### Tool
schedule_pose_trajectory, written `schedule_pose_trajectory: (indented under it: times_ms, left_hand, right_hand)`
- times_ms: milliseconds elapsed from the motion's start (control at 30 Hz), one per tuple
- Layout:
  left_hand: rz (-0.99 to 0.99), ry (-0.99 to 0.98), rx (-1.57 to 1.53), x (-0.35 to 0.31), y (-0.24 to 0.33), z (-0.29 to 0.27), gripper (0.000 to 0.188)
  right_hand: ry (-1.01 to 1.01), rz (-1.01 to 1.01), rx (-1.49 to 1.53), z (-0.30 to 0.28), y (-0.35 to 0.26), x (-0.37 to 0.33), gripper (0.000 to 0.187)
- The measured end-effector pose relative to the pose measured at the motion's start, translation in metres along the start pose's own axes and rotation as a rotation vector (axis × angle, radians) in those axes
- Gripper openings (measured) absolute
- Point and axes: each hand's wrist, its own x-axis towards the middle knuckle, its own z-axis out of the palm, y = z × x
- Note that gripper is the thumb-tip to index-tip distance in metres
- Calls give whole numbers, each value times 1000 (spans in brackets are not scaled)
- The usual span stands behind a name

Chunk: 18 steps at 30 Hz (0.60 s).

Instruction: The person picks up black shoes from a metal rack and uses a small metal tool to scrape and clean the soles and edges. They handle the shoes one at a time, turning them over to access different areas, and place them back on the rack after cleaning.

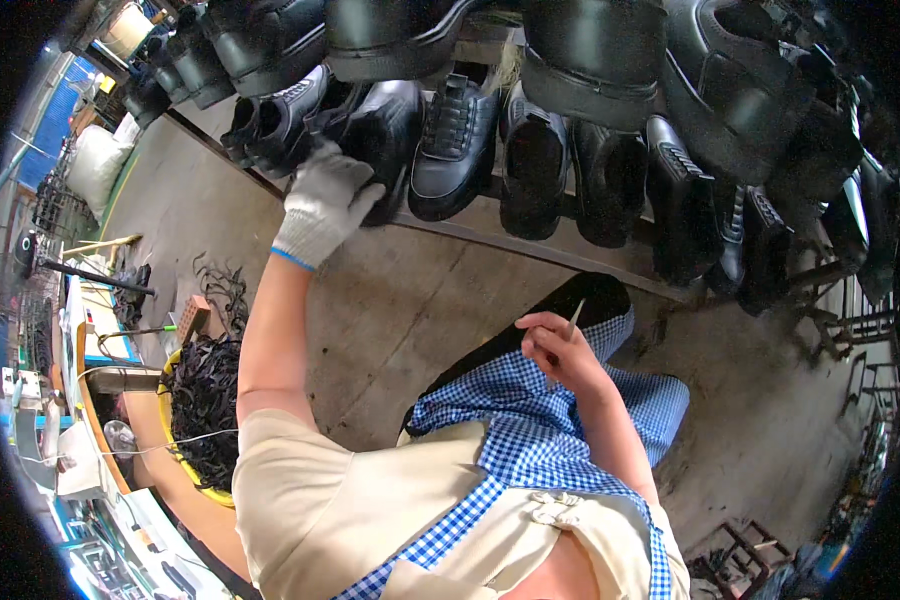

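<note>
My left hand (pixel 328 205), in a white knit glove with a blue cuff edge, reaches up to the lower shelf row. Its fingers close on the edge of a black shoe (pixel 392 125) there; part of the grip is hidden. Beside that shoe stands another black lace-up shoe (pixel 454 150), toe toward me. My bare right hand (pixel 560 350) is over my lap, fingers curled around a slim pointed tool (pixel 576 314). Only the tool's pale tip shows clearly, so its exact kind is unclear.
More black shoes (pixel 535 165) line a metal rack (pixel 530 235) across the front, with a higher row (pixel 595 60) above. At left, a yellow-rimmed basket (pixel 175 440) holds dark strips, near a reddish brick (pixel 194 318) and a cluttered bench (pixel 130 510). A white sack (pixel 98 165) lies farther off.
</note>
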Motion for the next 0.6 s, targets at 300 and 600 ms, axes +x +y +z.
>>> schedule_pose_trajectory:
  times_ms: [300, 600]
  left_hand:
    - [-674, 230, -1528, -76, 81, -55, 33]
    - [-301, -3, -1136, -109, 130, -37, 31]
  right_hand:
    - [-211, -332, -538, 61, -29, 6, 70]
    - [-285, -103, -47, 46, -40, -4, 71]
